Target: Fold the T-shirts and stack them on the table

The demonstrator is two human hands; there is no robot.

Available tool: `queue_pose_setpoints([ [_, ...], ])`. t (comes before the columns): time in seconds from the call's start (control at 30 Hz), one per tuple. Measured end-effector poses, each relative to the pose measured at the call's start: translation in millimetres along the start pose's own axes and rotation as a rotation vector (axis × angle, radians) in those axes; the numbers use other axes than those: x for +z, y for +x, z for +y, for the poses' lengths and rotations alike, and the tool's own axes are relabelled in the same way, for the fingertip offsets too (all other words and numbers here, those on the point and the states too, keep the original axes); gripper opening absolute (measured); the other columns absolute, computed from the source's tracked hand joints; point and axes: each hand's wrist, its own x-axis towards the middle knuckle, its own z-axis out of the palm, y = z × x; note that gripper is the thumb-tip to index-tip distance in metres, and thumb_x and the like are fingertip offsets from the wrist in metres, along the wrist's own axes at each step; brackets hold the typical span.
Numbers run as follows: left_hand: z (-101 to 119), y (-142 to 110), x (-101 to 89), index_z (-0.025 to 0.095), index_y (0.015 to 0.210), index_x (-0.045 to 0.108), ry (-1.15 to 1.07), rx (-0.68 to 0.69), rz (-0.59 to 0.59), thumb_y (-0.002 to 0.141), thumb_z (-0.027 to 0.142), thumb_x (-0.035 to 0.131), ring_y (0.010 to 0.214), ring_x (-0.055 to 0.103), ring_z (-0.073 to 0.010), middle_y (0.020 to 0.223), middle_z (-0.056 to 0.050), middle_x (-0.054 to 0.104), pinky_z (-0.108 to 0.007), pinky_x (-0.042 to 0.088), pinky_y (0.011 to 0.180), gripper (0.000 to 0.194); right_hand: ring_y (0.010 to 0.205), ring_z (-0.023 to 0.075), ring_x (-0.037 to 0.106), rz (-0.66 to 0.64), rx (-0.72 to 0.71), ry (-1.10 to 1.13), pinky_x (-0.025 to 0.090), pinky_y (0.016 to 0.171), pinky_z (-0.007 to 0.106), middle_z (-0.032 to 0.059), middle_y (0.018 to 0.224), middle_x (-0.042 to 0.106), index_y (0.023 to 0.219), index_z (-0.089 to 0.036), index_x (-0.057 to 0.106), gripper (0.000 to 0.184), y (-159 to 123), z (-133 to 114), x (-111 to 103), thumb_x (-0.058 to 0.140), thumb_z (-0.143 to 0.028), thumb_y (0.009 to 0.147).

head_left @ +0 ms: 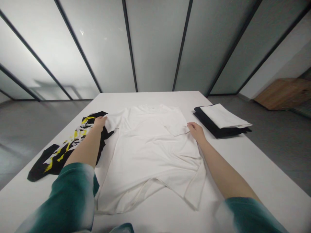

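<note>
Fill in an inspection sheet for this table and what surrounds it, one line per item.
Surface: white table, with garments lying on it.
Job's things: white shirt spread out, neckline at the far end, creased, its near hem uneven.
Clutter: black, yellow and white patterned garment lying loosely on the left; folded white cloth on top of folded black cloth on the right.
Hands: left hand grips one sleeve end; right hand pinches the shirt at the opposite side.
Cables: nothing seen.
Surroundings: pale panels with dark frames beyond the table, grey floor, brown wooden object at far right.
</note>
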Motion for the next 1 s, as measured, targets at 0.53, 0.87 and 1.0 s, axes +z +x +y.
queue_pose_setpoints([
  [0.53,27.2,-40.8,30.5,0.016,0.093,0.071,-0.023,0.172,-0.273,0.079,0.038,0.059,0.104,0.066,-0.0277,0.104,-0.011,0.073,-0.038,0.050,0.091,0.029,0.082,0.0240,0.064,-0.009,-0.019,-0.044,0.049,0.081,0.037,0.0078,0.082,0.072,0.080,-0.020,0.067,0.028,0.2,3.7,1.0,0.048,-0.041,0.079],
  [0.87,49.0,-80.2,74.4,0.018,0.100,0.073,0.650,0.481,-0.210,0.080,0.059,0.058,0.117,0.056,-0.0360,0.119,-0.017,0.065,-0.046,0.043,0.100,0.048,0.080,0.0232,0.063,-0.013,-0.019,-0.067,0.048,0.079,0.036,0.0081,0.084,0.072,0.080,-0.020,0.067,0.027,0.1,3.3,1.4,0.048,-0.040,0.079],
  [1.0,65.9,-84.1,87.1,0.019,0.109,0.069,0.839,0.452,-0.304,0.080,0.048,0.059,0.120,0.053,-0.0348,0.126,-0.017,0.061,-0.045,0.043,0.098,0.042,0.079,0.0231,0.063,-0.017,-0.022,-0.059,0.048,0.079,0.036,0.0078,0.083,0.072,0.079,-0.020,0.067,0.026,0.1,3.1,1.4,0.049,-0.039,0.079],
])
